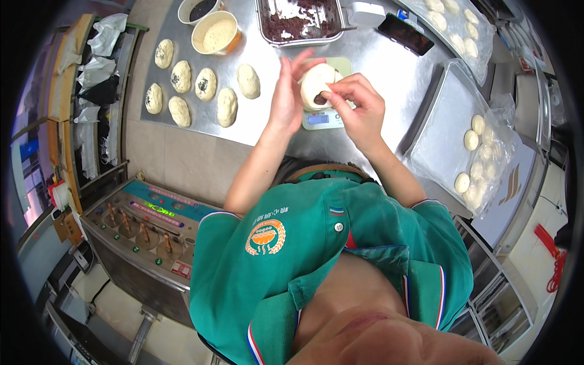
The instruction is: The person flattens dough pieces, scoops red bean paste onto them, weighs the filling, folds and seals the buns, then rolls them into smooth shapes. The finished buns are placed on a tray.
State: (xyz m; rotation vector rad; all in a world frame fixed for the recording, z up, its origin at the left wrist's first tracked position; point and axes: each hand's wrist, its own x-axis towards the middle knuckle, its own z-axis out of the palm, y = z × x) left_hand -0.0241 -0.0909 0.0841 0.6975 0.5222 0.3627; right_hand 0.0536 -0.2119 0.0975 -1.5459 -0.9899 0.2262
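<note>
Held over a kitchen scale (335, 122) is a round piece of pale dough (315, 82) with a dark filling (320, 99) showing through an opening at its near side. My left hand (288, 96) cradles the dough from the left, its upper fingers blurred and partly hidden. From the right, the thumb and forefinger of my right hand (362, 102) pinch the dough's edge beside the filling. The scale's lit display (318, 119) shows below the dough. A metal tray of dark red filling (296, 25) stands beyond my hands, with a utensil in it.
Several oval dough pieces (226, 107) lie left on the metal table (269, 123), some topped with black seeds. Behind them stand a tub of pale seeds (216, 34) and a tub of black seeds (203, 10). A phone (406, 34) and a plastic-covered dough tray (435, 132) are right.
</note>
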